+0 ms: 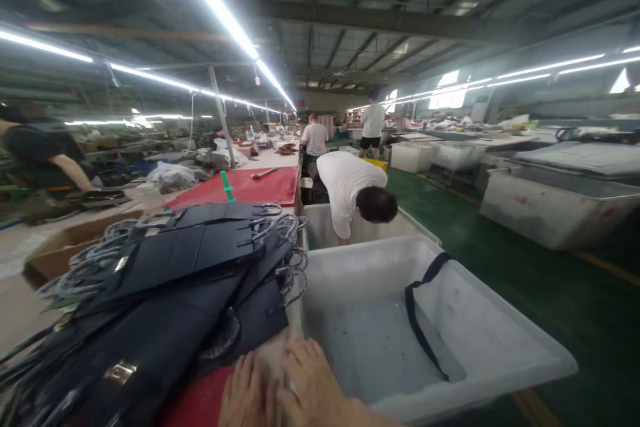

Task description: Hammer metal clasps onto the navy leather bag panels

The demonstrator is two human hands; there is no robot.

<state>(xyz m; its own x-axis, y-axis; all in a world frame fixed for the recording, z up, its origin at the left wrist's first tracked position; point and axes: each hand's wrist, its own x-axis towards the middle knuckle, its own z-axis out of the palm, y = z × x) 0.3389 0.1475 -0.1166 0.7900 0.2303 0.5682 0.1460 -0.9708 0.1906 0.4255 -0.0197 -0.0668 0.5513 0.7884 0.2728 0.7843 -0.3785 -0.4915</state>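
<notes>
My left hand [246, 392] and my right hand [311, 383] lie side by side at the bottom centre, fingers stretched flat on the table's edge, and I see nothing held in either. They rest on the red mat [200, 403] just right of a big pile of dark navy bags [165, 293] with grey rope handles and metal clasps. The right hand is at the rim of a large white plastic bin [450, 320], which has a black strap [417, 320] hanging into it.
A person in a white shirt [350, 190] bends over a second white bin [325, 223] behind the first. More people stand farther back and at the left. A cardboard box [60, 250] sits left of the bags. Bins line the green floor [550, 293] on the right.
</notes>
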